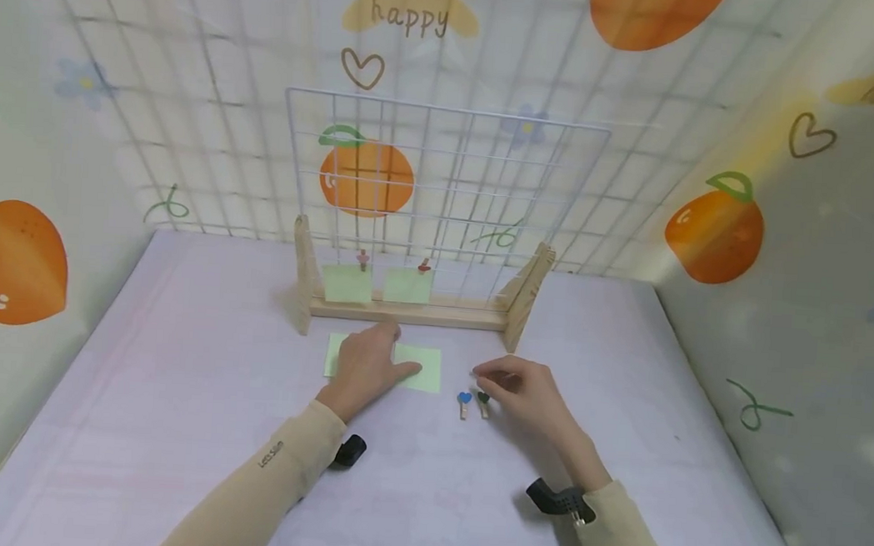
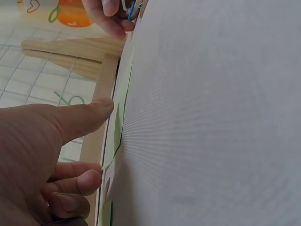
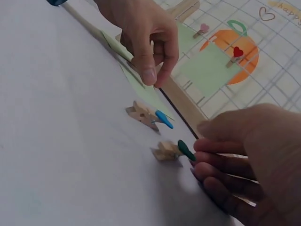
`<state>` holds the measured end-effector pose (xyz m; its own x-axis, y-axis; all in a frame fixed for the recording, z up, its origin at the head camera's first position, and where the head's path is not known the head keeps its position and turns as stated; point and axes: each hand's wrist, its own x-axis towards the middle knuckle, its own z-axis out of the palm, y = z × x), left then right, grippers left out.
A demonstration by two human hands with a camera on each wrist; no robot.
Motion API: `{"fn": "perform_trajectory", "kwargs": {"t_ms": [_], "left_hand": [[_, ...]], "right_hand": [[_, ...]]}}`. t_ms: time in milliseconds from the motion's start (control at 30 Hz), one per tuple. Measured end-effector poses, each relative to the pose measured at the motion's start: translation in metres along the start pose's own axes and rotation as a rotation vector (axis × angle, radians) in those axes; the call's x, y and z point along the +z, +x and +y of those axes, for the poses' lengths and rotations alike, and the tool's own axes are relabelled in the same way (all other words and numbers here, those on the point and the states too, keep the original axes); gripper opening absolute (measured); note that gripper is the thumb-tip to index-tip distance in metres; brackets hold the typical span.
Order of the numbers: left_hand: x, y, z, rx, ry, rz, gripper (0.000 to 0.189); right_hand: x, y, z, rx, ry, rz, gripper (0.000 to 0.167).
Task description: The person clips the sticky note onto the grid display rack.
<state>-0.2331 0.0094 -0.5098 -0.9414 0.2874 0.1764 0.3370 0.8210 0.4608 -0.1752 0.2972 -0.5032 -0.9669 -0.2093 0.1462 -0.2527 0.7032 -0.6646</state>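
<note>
Two pale green paper sheets lie side by side on the table, and my left hand [image 1: 367, 365] is over them, covering where they meet. In the left wrist view, its thumb [image 2: 89, 117] is at the right-hand sheet [image 2: 120, 113], with the fingers apart from it. My right hand [image 1: 523, 391] hovers beside two small wooden clothespins, one with a blue heart [image 3: 163, 119], the other with a green heart [image 3: 186, 149]. Its fingertips are close to the green-heart clothespin; a small dark red bit by them is too hidden to identify. Nothing clearly shows between thumb and fingers.
Behind the hands stands a white wire grid [image 1: 459, 153] on a wooden stand [image 1: 442, 317]. Two green sheets hang low on it, held by a pink clothespin [image 1: 363, 259] and a red-heart clothespin [image 3: 238, 52]. Patterned cloth walls [image 1: 801, 345] enclose the table.
</note>
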Motion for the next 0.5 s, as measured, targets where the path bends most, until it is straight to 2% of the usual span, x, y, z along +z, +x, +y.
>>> {"fn": "perform_trajectory", "kwargs": {"t_ms": [200, 367, 500], "left_hand": [[0.000, -0.001, 0.004, 0.000, 0.005, -0.024, 0.050], [0.000, -0.002, 0.005, 0.020, -0.050, -0.013, 0.042], [0.000, -0.002, 0.007, 0.019, -0.109, -0.008, 0.036]], "right_hand": [[-0.008, -0.006, 0.014, -0.023, 0.044, -0.095, 0.021], [-0.016, -0.008, 0.019, -0.072, 0.115, -0.179, 0.028], [-0.017, -0.009, 0.020, -0.100, 0.142, -0.219, 0.027]]}}
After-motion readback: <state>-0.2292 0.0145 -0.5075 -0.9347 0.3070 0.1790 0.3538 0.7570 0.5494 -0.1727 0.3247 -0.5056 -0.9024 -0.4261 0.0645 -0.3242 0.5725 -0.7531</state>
